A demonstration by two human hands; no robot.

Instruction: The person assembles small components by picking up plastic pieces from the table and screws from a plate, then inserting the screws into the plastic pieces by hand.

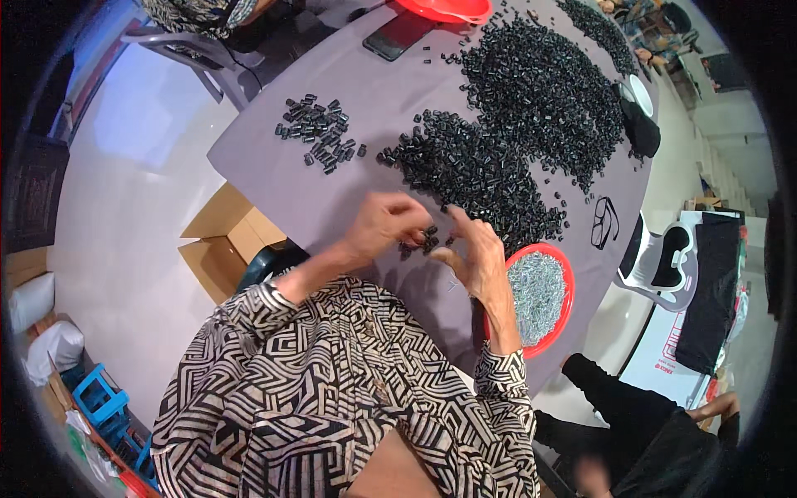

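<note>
My left hand (388,226) is over the table's near edge, its fingers curled together and slightly smeared by motion. What they hold, if anything, cannot be made out. A few small black cylindrical pieces (429,241) lie just beside its fingertips. Facing it, my right hand (479,253) is held with thumb and fingers apart, close to the near end of a large heap of the same black pieces (473,170). By my right wrist sits a red basin (571,290) filled with thin, clear, silvery pieces (535,300).
A smaller group of black pieces (320,133) lies to the left on the grey tablecloth (257,153). Farther off are a dark phone (400,37) and another red basin (452,8). Eyeglasses (604,222) rest at right. Below are a cardboard box (220,245) and a person in black (639,423).
</note>
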